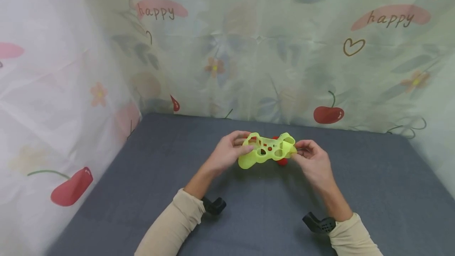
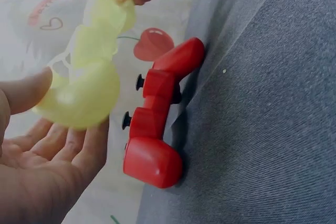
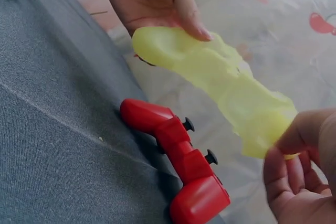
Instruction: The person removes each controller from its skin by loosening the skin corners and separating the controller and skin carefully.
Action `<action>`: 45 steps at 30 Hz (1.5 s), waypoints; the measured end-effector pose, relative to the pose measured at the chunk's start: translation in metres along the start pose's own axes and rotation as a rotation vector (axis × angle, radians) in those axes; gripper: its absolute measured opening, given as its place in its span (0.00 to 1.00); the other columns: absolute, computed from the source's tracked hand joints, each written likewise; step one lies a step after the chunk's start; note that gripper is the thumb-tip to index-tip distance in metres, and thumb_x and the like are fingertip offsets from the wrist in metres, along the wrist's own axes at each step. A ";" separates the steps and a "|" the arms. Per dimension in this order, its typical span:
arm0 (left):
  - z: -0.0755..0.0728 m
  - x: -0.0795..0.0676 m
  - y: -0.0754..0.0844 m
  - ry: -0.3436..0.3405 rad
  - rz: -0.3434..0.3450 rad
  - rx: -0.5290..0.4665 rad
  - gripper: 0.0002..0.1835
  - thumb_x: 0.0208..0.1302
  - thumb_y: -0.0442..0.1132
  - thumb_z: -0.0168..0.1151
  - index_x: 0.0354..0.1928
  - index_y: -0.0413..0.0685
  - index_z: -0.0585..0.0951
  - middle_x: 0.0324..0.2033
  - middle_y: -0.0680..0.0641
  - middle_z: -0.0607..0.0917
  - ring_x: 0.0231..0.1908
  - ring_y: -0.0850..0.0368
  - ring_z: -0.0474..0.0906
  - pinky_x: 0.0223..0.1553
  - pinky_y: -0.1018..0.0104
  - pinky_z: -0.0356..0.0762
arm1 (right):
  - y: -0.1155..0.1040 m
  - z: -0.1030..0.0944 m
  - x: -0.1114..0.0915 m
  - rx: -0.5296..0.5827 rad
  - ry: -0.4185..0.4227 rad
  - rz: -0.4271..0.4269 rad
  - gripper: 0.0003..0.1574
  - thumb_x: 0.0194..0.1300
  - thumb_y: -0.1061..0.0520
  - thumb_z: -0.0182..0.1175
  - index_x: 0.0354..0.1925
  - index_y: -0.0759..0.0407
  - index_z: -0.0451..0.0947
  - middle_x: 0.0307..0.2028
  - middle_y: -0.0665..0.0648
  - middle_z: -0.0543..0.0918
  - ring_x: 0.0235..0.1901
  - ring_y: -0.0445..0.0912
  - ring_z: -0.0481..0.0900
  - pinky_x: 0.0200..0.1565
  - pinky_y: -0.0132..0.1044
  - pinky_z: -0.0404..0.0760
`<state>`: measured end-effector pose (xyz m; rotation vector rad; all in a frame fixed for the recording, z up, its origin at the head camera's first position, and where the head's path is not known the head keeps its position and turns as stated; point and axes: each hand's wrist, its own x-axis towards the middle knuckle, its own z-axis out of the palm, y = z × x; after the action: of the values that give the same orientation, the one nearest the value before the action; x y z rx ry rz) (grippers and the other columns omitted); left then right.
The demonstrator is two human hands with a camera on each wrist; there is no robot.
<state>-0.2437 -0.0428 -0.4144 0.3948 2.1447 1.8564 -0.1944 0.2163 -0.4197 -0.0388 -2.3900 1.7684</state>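
A yellow silicone game controller cover [image 1: 261, 158] is held up between both hands, its cut-out openings showing in the head view. My left hand [image 1: 229, 150] grips its left end, thumb on top and fingers beneath. At the other end my right hand [image 1: 315, 164] pinches the cover's right grip between thumb and fingers. Below the cover, a red game controller [image 2: 152, 121] with black thumbsticks rests on the grey cloth, apart from both hands. From the head view that controller is mostly hidden behind the cover, with bits of red showing through.
A grey cloth-covered table [image 1: 263, 216] spreads around the hands. White sheeting [image 1: 249, 70] printed with cherries and flowers walls off the back and sides. Each wrist carries a black device, one of them this left wrist mount [image 1: 215, 206].
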 end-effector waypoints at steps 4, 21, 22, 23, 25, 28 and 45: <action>-0.002 0.002 -0.001 0.069 0.059 -0.005 0.22 0.69 0.39 0.67 0.64 0.54 0.78 0.61 0.46 0.84 0.63 0.49 0.81 0.54 0.59 0.82 | 0.004 -0.001 0.001 -0.045 -0.052 -0.023 0.21 0.67 0.65 0.63 0.58 0.66 0.76 0.47 0.52 0.81 0.38 0.37 0.82 0.42 0.22 0.81; 0.000 0.002 -0.003 0.128 0.107 -0.020 0.19 0.71 0.34 0.63 0.62 0.47 0.78 0.59 0.41 0.85 0.61 0.45 0.83 0.52 0.62 0.82 | 0.006 -0.002 0.002 0.057 -0.250 -0.134 0.32 0.72 0.70 0.53 0.71 0.58 0.70 0.68 0.57 0.77 0.56 0.31 0.78 0.51 0.22 0.81; 0.000 0.002 -0.003 0.124 0.110 -0.019 0.19 0.71 0.34 0.63 0.62 0.47 0.78 0.59 0.41 0.85 0.61 0.45 0.83 0.52 0.62 0.82 | 0.006 -0.003 0.002 0.057 -0.257 -0.125 0.32 0.72 0.70 0.53 0.72 0.59 0.69 0.68 0.57 0.77 0.56 0.31 0.78 0.51 0.22 0.81; 0.000 0.002 -0.003 0.117 0.110 -0.018 0.20 0.71 0.34 0.63 0.63 0.47 0.78 0.59 0.41 0.85 0.61 0.45 0.82 0.52 0.62 0.82 | 0.006 -0.004 0.003 0.070 -0.266 -0.106 0.33 0.71 0.70 0.53 0.73 0.60 0.68 0.67 0.56 0.77 0.54 0.32 0.79 0.50 0.23 0.81; 0.000 0.002 -0.002 0.102 0.115 -0.009 0.20 0.70 0.33 0.64 0.63 0.48 0.78 0.59 0.41 0.85 0.61 0.46 0.82 0.52 0.63 0.82 | 0.007 -0.007 0.004 0.122 -0.299 -0.060 0.37 0.69 0.71 0.52 0.75 0.62 0.63 0.65 0.53 0.77 0.51 0.33 0.79 0.48 0.25 0.81; 0.000 0.001 -0.001 0.069 0.110 0.003 0.20 0.71 0.34 0.63 0.63 0.50 0.78 0.60 0.43 0.85 0.62 0.47 0.82 0.50 0.64 0.82 | 0.009 -0.012 0.006 0.236 -0.373 0.019 0.39 0.70 0.70 0.49 0.77 0.63 0.56 0.60 0.46 0.79 0.44 0.35 0.79 0.43 0.28 0.80; 0.000 -0.002 -0.001 -0.097 0.051 0.070 0.20 0.69 0.32 0.65 0.61 0.46 0.75 0.59 0.42 0.78 0.60 0.44 0.80 0.51 0.63 0.81 | 0.016 -0.011 0.007 0.170 -0.473 0.111 0.35 0.77 0.48 0.57 0.72 0.66 0.63 0.59 0.52 0.76 0.51 0.38 0.84 0.52 0.37 0.85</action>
<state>-0.2421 -0.0438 -0.4154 0.5489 2.1579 1.7541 -0.2009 0.2320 -0.4313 0.3078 -2.5656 2.2369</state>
